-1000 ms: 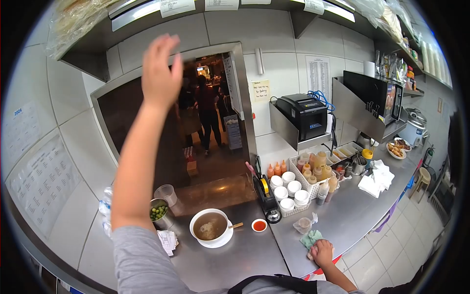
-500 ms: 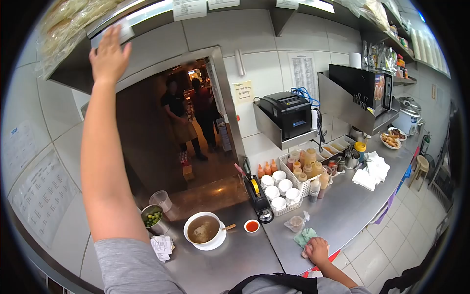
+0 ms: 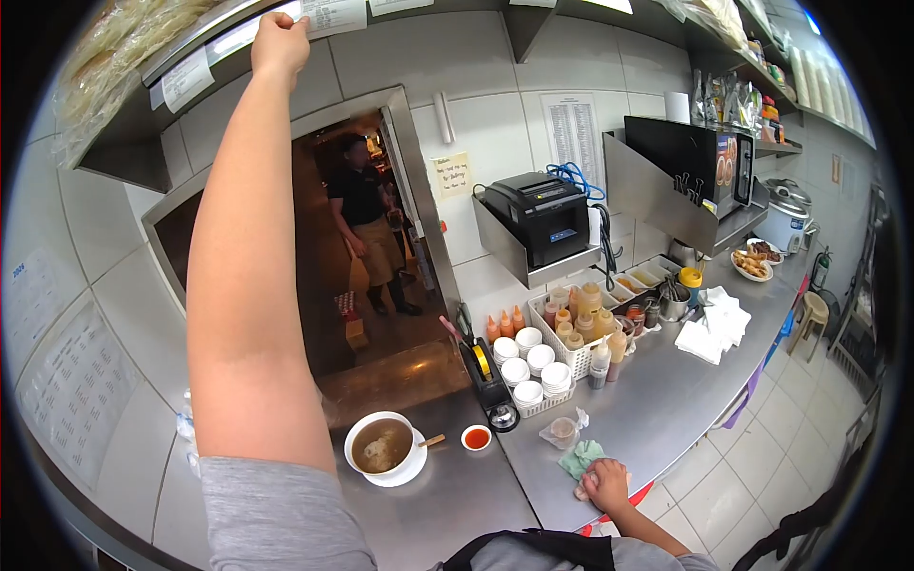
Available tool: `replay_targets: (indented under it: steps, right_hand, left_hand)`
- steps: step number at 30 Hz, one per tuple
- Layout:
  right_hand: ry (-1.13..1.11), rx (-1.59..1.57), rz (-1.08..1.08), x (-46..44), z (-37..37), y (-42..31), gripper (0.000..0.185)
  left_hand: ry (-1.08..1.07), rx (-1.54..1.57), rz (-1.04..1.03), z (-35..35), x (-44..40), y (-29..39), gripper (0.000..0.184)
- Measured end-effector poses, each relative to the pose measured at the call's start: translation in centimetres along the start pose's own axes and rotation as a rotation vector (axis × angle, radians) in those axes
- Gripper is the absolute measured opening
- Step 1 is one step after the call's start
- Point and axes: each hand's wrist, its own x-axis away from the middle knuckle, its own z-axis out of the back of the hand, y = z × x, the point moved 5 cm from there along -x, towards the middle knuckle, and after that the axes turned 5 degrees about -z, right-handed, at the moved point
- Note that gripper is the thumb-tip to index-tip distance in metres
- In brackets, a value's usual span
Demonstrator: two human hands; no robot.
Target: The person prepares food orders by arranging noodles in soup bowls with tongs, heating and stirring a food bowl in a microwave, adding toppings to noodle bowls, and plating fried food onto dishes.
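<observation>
My left hand (image 3: 280, 46) is raised to the shelf rail at the upper left, its fingers closed at the left edge of a printed paper slip (image 3: 335, 16). Another slip (image 3: 187, 80) hangs to its left. On the counter at the lower right, my right hand (image 3: 606, 483) is closed over a bunched cloth, whose green part (image 3: 579, 460) shows beside the fingers. A white bowl of brown soup (image 3: 382, 445) sits on a white plate at the lower middle, with a small dish of red sauce (image 3: 476, 438) to its right.
Beyond the pass-through opening stands a person (image 3: 367, 224) in an apron. White cups (image 3: 541, 357), sauce bottles (image 3: 588, 303) and a tape dispenser (image 3: 486, 376) line the counter's back. A black printer (image 3: 539, 217) and a microwave (image 3: 700, 167) are mounted above. White napkins (image 3: 714, 325) lie farther right.
My left hand has moved from in front of the opening up to the rail, and its spread fingers have closed at the slip. The view has shifted; the person beyond the opening has come into clearer view.
</observation>
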Motion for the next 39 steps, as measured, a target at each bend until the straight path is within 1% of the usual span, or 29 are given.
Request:
replay_targets:
  steps: [2, 6, 8, 15, 21, 23, 24, 25, 26, 27, 29, 30, 32, 33, 34, 35, 36, 37, 38, 39]
  right_hand:
    - [-0.014, -0.009, -0.006, 0.0, -0.1, 0.1, 0.020]
    - [-0.013, -0.004, -0.009, -0.1, -0.1, 0.0, 0.019]
    - [-0.011, -0.011, -0.011, -0.1, 0.0, -0.1, 0.019]
    - [-0.001, 0.010, -0.009, -0.1, -0.2, 0.0, 0.019]
    - [0.005, 0.008, -0.021, -0.1, 0.1, -0.3, 0.019]
    - [0.002, 0.002, -0.023, -0.1, 0.1, -0.3, 0.019]
    - [0.004, 0.002, -0.024, -0.2, 0.1, -0.3, 0.019]
    - [0.007, 0.002, -0.022, -0.2, 0.1, -0.4, 0.019]
    - [0.008, 0.002, -0.020, -0.2, 0.1, -0.4, 0.019]
    - [0.007, 0.004, -0.019, -0.1, 0.1, -0.4, 0.019]
    - [0.018, 0.000, -0.012, -0.1, 0.1, -0.4, 0.019]
    - [0.014, 0.003, -0.013, -0.2, 0.0, -0.4, 0.019]
    - [0.003, 0.048, -0.017, -0.1, -0.1, -0.3, 0.019]
    - [0.021, 0.062, 0.004, 0.0, -0.3, -0.2, 0.020]
    - [0.028, 0.079, 0.010, 0.0, -0.6, 0.3, 0.020]
    - [-0.019, 0.078, -0.008, -0.2, -0.5, 0.1, 0.020]
    - [-0.080, 0.062, -0.070, -0.4, -0.2, -0.2, 0.019]
    - [-0.038, 0.065, -0.046, -0.4, 0.0, -0.3, 0.020]
    - [-0.036, 0.073, -0.043, -0.3, -0.4, 0.0, 0.021]
    - [-0.036, 0.071, -0.034, -0.4, -0.3, -0.2, 0.020]
  left_hand:
    - [0.012, 0.055, -0.002, -0.3, -0.7, -0.9, 0.034]
    - [0.060, 0.029, -0.028, 0.1, -0.5, -0.8, 0.035]
    - [0.008, 0.110, -0.028, 0.1, -0.8, -1.1, 0.029]
    - [-0.020, 0.154, -0.031, 0.0, -0.1, -0.8, 0.030]
    - [0.006, 0.166, -0.011, -0.2, 0.3, -0.5, 0.033]
    - [-0.034, 0.149, -0.062, -0.2, 0.6, 0.0, 0.026]
    - [-0.033, 0.150, -0.064, -0.1, 0.8, 0.4, 0.026]
    - [-0.071, 0.187, -0.055, -0.4, 0.9, 0.9, 0.029]
    - [-0.109, 0.222, -0.045, -0.6, 1.2, 1.3, 0.041]
    - [-0.109, 0.221, -0.043, -0.8, 1.2, 1.1, 0.041]
    - [-0.052, 0.160, -0.230, -0.8, 1.4, 1.6, 0.044]
    - [-0.052, 0.159, -0.226, -0.7, 1.6, 1.8, 0.044]
    - [-0.077, 0.132, -0.153, -0.4, 2.1, 2.2, 0.047]
    - [-0.110, 0.139, -0.128, -0.6, 2.7, 2.1, 0.047]
    - [-0.132, 0.239, -0.172, -0.7, 3.4, 2.4, 0.047]
    - [-0.152, 0.346, -0.206, -0.9, 4.0, 2.5, 0.047]
    - [-0.170, 0.453, -0.227, -1.3, 5.1, 2.9, 0.048]
    - [-0.272, 0.540, -0.192, -0.5, 10.8, 6.8, 0.048]
    - [-0.369, 0.549, -0.173, -1.3, 13.0, 6.3, 0.046]
    - [-0.453, 0.549, -0.116, -1.1, 18.2, 6.2, 0.038]
